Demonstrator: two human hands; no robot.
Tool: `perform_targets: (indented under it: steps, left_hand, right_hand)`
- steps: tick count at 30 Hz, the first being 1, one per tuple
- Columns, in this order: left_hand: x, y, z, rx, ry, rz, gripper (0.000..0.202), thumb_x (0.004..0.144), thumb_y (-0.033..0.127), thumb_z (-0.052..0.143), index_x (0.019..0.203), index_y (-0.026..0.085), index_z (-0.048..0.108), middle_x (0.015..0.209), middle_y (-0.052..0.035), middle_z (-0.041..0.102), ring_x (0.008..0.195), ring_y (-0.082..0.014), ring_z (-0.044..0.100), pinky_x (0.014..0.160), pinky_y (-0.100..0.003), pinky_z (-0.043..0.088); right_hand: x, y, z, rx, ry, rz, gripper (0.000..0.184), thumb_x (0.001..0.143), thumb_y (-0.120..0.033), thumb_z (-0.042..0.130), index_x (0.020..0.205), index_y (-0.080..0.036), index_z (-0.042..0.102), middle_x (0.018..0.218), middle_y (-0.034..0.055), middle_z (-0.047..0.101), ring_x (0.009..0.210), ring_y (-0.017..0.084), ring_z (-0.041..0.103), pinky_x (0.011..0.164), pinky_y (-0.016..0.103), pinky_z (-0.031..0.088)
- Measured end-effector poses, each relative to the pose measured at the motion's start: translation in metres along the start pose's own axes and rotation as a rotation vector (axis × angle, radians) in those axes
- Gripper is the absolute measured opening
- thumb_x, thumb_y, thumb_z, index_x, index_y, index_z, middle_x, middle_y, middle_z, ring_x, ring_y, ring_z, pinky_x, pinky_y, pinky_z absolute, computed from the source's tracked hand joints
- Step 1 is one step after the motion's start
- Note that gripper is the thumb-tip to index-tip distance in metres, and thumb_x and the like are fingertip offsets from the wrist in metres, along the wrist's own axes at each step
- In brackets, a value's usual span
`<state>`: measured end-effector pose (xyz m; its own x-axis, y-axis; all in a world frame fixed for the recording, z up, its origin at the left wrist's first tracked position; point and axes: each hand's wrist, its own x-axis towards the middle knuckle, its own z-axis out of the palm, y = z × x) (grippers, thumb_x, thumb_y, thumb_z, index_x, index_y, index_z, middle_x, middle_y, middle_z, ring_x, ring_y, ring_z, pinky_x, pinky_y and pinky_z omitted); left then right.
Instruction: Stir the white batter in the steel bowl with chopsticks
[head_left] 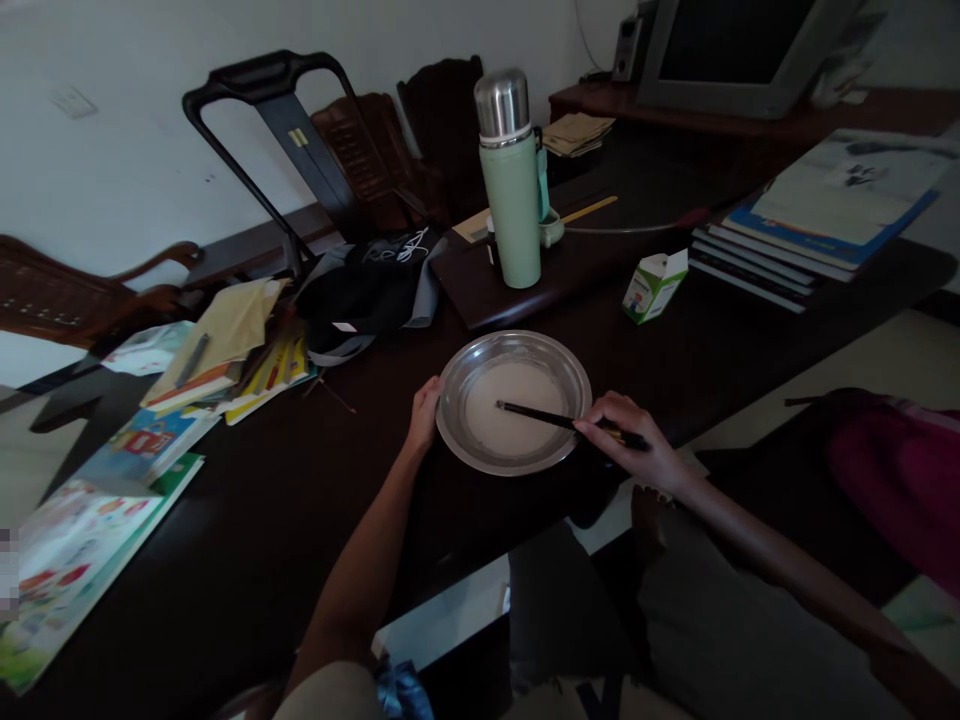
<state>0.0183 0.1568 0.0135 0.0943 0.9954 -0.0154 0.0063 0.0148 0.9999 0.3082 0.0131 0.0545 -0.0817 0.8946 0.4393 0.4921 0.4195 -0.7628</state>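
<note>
A round, shallow metal plate [450, 440] rests near the front edge of the dark table, with a whitish layer [514, 435] in it; whether that is liquid or powder I cannot tell. My left hand [425, 412] grips its left rim, the fingers partly hidden. In my right hand [626, 435], closed at the plate's right side, are slim black chopsticks [536, 413] with some gold marking near the grip. They slant left over the plate, tips at the whitish layer. Whether it is one stick or a pair pressed together is unclear.
Behind the plate stand a green thermos [512, 210] and a small green-white carton [655, 287]. Stacked books [817, 220] lie at the right, a black bag [367, 290] at the back left. Books and papers [142, 450] cover the left side. A chair [277, 110] is beyond the table.
</note>
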Motion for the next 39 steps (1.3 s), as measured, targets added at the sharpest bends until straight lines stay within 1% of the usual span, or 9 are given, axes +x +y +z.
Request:
perform_targets:
  steps: [7, 10, 15, 18, 23, 26, 31, 35, 39]
  left_hand:
    - [0.000, -0.001, 0.001, -0.017, -0.006, 0.006, 0.045, 0.071, 0.052, 0.068, 0.058, 0.019, 0.040, 0.056, 0.0053, 0.035, 0.051, -0.0084, 0.032, 0.048, -0.023, 0.027]
    - [0.000, -0.001, 0.000, -0.010, -0.002, 0.007, 0.044, 0.071, 0.052, 0.068, 0.058, 0.019, 0.042, 0.057, 0.0048, 0.037, 0.052, -0.0085, 0.033, 0.048, -0.023, 0.028]
    - [0.001, -0.002, -0.001, -0.006, 0.018, -0.006, 0.043, 0.072, 0.049, 0.068, 0.058, 0.019, 0.041, 0.056, 0.0055, 0.036, 0.051, -0.0081, 0.033, 0.048, -0.022, 0.028]
    - [0.001, -0.002, -0.001, -0.009, 0.013, -0.002, 0.043, 0.073, 0.049, 0.067, 0.058, 0.019, 0.040, 0.056, 0.0056, 0.035, 0.051, -0.0082, 0.033, 0.047, -0.022, 0.028]
    - [0.000, -0.002, 0.000, -0.007, 0.001, 0.015, 0.044, 0.074, 0.050, 0.068, 0.057, 0.019, 0.041, 0.056, 0.0051, 0.036, 0.051, -0.0084, 0.033, 0.048, -0.022, 0.029]
    - [0.000, -0.002, -0.001, -0.014, -0.006, 0.022, 0.046, 0.073, 0.052, 0.069, 0.057, 0.019, 0.041, 0.056, 0.0050, 0.036, 0.051, -0.0083, 0.032, 0.049, -0.022, 0.028]
    - [-0.001, -0.001, -0.001, 0.000, -0.001, 0.015, 0.044, 0.075, 0.050, 0.068, 0.057, 0.019, 0.041, 0.057, 0.0050, 0.035, 0.051, -0.0088, 0.033, 0.049, -0.023, 0.028]
    - [-0.002, 0.001, 0.000, -0.004, 0.010, 0.010, 0.043, 0.076, 0.047, 0.066, 0.058, 0.020, 0.039, 0.057, 0.0050, 0.034, 0.052, -0.0089, 0.033, 0.049, -0.023, 0.029]
    - [-0.001, -0.002, 0.000, -0.001, -0.002, 0.020, 0.045, 0.073, 0.049, 0.068, 0.057, 0.019, 0.039, 0.056, 0.0053, 0.035, 0.052, -0.0086, 0.032, 0.049, -0.022, 0.028]
  right_hand:
    - [-0.006, 0.005, -0.017, -0.061, 0.163, 0.062, 0.024, 0.092, -0.030, 0.058, 0.069, -0.023, 0.059, 0.064, -0.0008, 0.056, 0.063, 0.015, 0.053, 0.067, 0.034, 0.040]
    - [-0.012, 0.000, -0.023, 0.024, 0.093, 0.099, 0.027, 0.094, -0.033, 0.055, 0.070, -0.023, 0.063, 0.065, 0.0003, 0.058, 0.061, 0.015, 0.053, 0.063, 0.033, 0.041]
    - [-0.004, -0.002, -0.003, 0.038, -0.007, 0.021, 0.024, 0.091, -0.036, 0.060, 0.071, -0.023, 0.062, 0.065, -0.0002, 0.062, 0.063, 0.016, 0.056, 0.065, 0.033, 0.043]
    - [0.002, 0.004, 0.003, -0.054, 0.066, 0.007, 0.019, 0.091, -0.033, 0.060, 0.075, -0.023, 0.062, 0.067, -0.0004, 0.064, 0.065, 0.016, 0.057, 0.068, 0.035, 0.041]
    - [-0.004, 0.004, -0.019, -0.121, 0.218, 0.082, 0.025, 0.093, -0.033, 0.057, 0.070, -0.023, 0.062, 0.065, 0.0002, 0.058, 0.064, 0.017, 0.054, 0.069, 0.036, 0.039]
    - [-0.010, -0.002, -0.026, -0.024, 0.143, 0.103, 0.031, 0.095, -0.035, 0.052, 0.070, -0.024, 0.065, 0.064, 0.0003, 0.057, 0.063, 0.016, 0.053, 0.067, 0.035, 0.040]
    - [-0.005, -0.001, -0.005, 0.041, -0.027, 0.063, 0.023, 0.092, -0.035, 0.059, 0.073, -0.023, 0.063, 0.066, -0.0001, 0.062, 0.064, 0.016, 0.056, 0.066, 0.034, 0.041]
    - [0.002, 0.008, -0.001, -0.070, 0.070, 0.032, 0.021, 0.091, -0.035, 0.059, 0.075, -0.023, 0.061, 0.069, 0.0004, 0.064, 0.066, 0.017, 0.057, 0.070, 0.035, 0.040]
    - [-0.001, 0.007, -0.023, -0.122, 0.187, 0.121, 0.031, 0.093, -0.040, 0.055, 0.068, -0.023, 0.059, 0.063, 0.0003, 0.059, 0.062, 0.017, 0.055, 0.067, 0.035, 0.040]
